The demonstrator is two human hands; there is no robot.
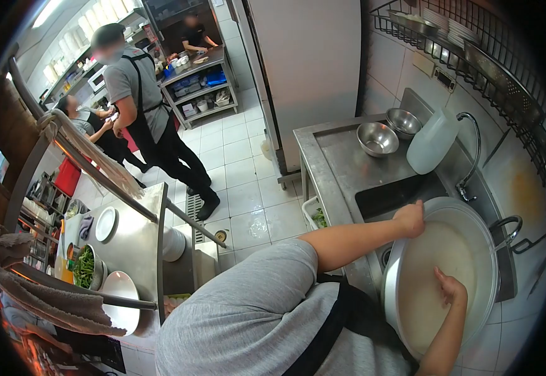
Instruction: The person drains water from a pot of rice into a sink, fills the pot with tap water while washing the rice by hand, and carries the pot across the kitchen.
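A large round metal pot (396, 276) sits tilted at the sink, holding a cloudy whitish liquid (433, 250). My left hand (409, 219) is closed on the pot's near upper rim. Inside the pot, my right hand (451, 289) is at the liquid with its fingers apart and nothing visible in them. Whatever lies beneath the cloudy surface is hidden. Beside the pot, a curved metal faucet (512, 232) stands against the wall.
Two steel bowls (378, 139) and a translucent plastic jug (433, 141) stand on the steel counter by a dark sink basin (398, 195). A wire rack (473, 44) hangs above. Behind, a counter holds a bowl of greens (86, 268); several people (138, 88) stand farther off.
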